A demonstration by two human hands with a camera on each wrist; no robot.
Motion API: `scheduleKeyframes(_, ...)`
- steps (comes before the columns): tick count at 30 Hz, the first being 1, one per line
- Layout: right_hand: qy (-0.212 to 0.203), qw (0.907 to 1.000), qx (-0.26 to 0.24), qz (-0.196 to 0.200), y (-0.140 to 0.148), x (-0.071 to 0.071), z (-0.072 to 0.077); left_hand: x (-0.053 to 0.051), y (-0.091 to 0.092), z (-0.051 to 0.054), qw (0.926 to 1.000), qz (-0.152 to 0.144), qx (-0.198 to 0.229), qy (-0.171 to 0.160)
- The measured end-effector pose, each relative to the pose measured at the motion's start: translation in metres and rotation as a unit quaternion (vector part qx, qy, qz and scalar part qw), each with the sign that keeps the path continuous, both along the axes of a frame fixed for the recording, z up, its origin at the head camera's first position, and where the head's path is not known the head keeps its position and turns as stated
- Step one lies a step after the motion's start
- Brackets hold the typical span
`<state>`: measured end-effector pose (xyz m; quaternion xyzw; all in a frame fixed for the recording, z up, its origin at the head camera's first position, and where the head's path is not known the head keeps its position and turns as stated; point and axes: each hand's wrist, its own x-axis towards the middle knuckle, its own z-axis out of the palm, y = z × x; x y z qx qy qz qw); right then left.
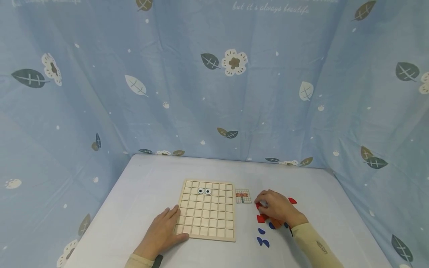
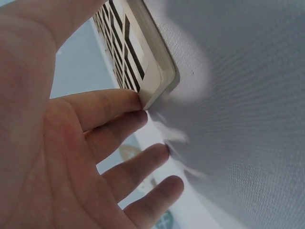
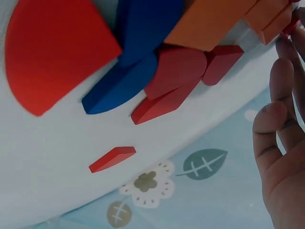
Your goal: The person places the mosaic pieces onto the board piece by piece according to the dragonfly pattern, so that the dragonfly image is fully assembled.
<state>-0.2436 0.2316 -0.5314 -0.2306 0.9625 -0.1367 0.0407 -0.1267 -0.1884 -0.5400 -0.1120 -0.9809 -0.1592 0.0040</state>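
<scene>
A square wooden grid board [image 1: 207, 214] lies on the table, with two round eye pieces [image 1: 204, 191] in its upper cells. My left hand [image 1: 163, 232] rests at the board's near left corner, fingers fairly straight along the left side, thumb at the front edge. In the left wrist view the index fingertip touches the board's corner [image 2: 157, 78]. My right hand [image 1: 276, 205], over the loose pieces, pinches a red piece [image 1: 258, 205] between thumb and fingertips. Under and around it lie orange pieces [image 3: 209, 21], blue pieces [image 3: 119, 86] and red quarter-round pieces [image 3: 59, 52], partly hidden in the head view.
A small pattern card [image 1: 243, 196] lies just right of the board. Several blue pieces [image 1: 261, 231] are spread nearer the front, and a red piece [image 1: 292, 200] lies beyond the right hand. A blue patterned curtain [image 1: 187, 93] stands behind the white table [image 1: 157, 175].
</scene>
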Motion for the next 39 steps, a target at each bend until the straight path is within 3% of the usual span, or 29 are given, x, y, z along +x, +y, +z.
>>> scheduleKeyframes(27,0.004,0.9994,0.02,-0.029,-0.002,0.009,0.004,0.0,0.001,0.001,1.0,-0.003,0.003,-0.004)
scheduleKeyframes(34,0.069,0.9975,-0.014,-0.01,-0.014,0.009,0.011,-0.001,0.001,0.002,1.0,-0.003,-0.004,-0.004)
scheduleKeyframes(39,0.133,0.9898,-0.046,0.022,-0.031,0.009,0.014,0.0,0.0,0.001,1.0,-0.003,-0.007,-0.006)
